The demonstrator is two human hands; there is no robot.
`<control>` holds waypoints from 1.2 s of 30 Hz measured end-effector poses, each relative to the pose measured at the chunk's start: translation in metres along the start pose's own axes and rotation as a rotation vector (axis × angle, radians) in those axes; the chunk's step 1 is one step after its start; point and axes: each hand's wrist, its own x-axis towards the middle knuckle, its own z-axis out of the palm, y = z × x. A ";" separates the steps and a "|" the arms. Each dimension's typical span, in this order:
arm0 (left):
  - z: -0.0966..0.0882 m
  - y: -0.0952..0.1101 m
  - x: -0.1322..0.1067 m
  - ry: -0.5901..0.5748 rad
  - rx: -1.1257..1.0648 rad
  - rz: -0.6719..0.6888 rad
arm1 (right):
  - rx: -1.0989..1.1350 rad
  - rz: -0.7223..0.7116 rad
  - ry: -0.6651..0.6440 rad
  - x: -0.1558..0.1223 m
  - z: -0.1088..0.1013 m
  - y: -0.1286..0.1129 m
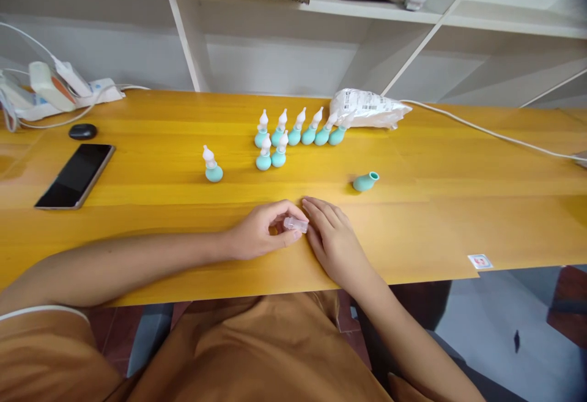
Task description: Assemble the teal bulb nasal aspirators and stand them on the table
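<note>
My left hand [263, 229] pinches a small clear plastic tube-like piece [296, 225] between thumb and fingers, just above the table. Beside it, my right hand [334, 240] rests palm down, fingers stretched out, its fingertips close to the clear piece; whether they touch it I cannot tell. A teal rubber bulb [364, 182] with an open neck leans to the right, beyond my right hand. Farther back stand several teal bulbs with pale pointed tips, which look like nasal aspirators [294, 136]. A single such aspirator [213, 172] stands apart at the left.
On the wooden table [426, 206] lie a phone [76, 175], a black mouse-like object [83, 131] and a white plastic package [367, 108]. A power strip [68, 99] with cables sits back left. White shelving [284, 53] rises behind, and a small sticker [480, 261] is near the front edge.
</note>
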 end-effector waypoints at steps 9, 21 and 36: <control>0.001 0.002 0.001 0.023 0.006 -0.047 | 0.055 -0.047 0.115 0.000 -0.006 -0.003; 0.000 -0.001 -0.001 0.014 -0.056 -0.111 | 0.492 0.006 0.264 -0.013 -0.017 -0.006; 0.000 -0.007 0.001 -0.010 -0.177 -0.153 | 0.388 -0.243 0.238 -0.006 -0.026 -0.011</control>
